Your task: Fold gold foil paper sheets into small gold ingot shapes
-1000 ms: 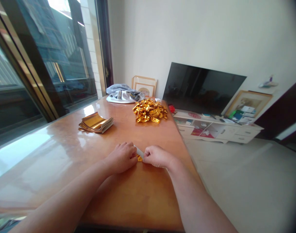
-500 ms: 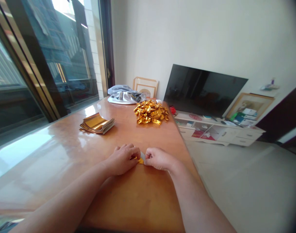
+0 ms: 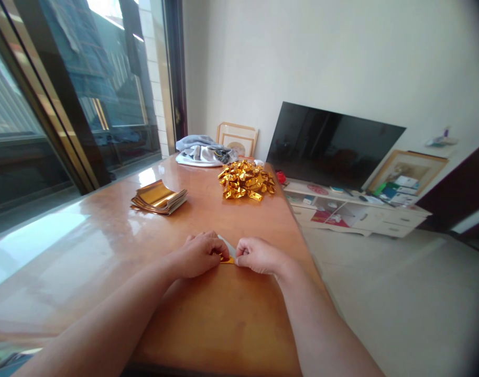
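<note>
A sheet of gold foil paper (image 3: 228,259) with a pale grey back lies on the wooden table (image 3: 219,314), partly folded over along its near edge. My left hand (image 3: 204,254) is closed on its left part, fingertips pressed down at the gold fold. The right end is pinched by my right hand (image 3: 257,255), whose fingers are curled in. Both hands hide much of the sheet. Beyond them, to the left, sits a stack of gold foil sheets (image 3: 159,197). Further back on the right is a heap of folded gold foil pieces (image 3: 246,180).
Folded clothing or cloth (image 3: 202,151) lies at the table's far end, with a picture frame (image 3: 239,137) behind it. A large television (image 3: 334,145) stands on a low white cabinet (image 3: 361,214) to the right. Sliding glass doors (image 3: 106,89) run along the left.
My left hand has shifted slightly left along the sheet, so more of the pale back and gold fold shows between the hands. My right hand stays nearly in place.
</note>
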`<state>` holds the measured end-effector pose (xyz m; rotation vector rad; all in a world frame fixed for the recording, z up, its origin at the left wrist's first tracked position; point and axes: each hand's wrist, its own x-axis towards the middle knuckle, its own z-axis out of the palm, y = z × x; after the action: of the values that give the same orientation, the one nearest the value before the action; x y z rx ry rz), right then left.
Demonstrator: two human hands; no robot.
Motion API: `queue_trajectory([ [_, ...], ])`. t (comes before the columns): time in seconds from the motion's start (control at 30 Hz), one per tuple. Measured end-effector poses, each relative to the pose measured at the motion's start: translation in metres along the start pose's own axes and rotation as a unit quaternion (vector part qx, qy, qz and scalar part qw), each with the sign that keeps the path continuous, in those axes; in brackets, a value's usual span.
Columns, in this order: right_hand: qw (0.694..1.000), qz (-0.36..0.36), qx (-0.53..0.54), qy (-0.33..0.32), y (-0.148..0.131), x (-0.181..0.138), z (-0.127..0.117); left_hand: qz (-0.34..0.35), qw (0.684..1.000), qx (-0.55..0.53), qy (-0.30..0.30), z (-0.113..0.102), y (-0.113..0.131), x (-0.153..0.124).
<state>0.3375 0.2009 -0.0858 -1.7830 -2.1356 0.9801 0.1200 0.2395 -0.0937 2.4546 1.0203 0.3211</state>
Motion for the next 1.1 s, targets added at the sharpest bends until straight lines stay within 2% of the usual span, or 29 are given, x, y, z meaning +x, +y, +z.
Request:
queue_trajectory([
  [0.27, 1.0, -0.002, -0.016, -0.001, -0.001, -0.002, 0.002, 0.007, 1.0, -0.008, -0.018, -0.003, -0.001, 0.002],
  [0.43, 0.997, 0.027, -0.07, 0.015, -0.001, 0.001, 0.005, -0.007, 0.999, -0.019, -0.032, -0.009, 0.007, 0.001],
  [0.63, 0.991, 0.051, -0.124, 0.027, -0.006, 0.003, 0.008, 0.01, 0.998, -0.029, -0.051, -0.013, 0.005, 0.001],
  [0.9, 0.985, 0.096, -0.137, 0.042, -0.021, -0.003, 0.006, 0.009, 0.998, -0.029, -0.054, -0.013, 0.003, 0.001],
  [1.1, 0.987, 0.104, -0.119, 0.037, -0.027, -0.003, 0.004, 0.012, 0.998, -0.046, -0.052, -0.013, 0.005, 0.001],
])
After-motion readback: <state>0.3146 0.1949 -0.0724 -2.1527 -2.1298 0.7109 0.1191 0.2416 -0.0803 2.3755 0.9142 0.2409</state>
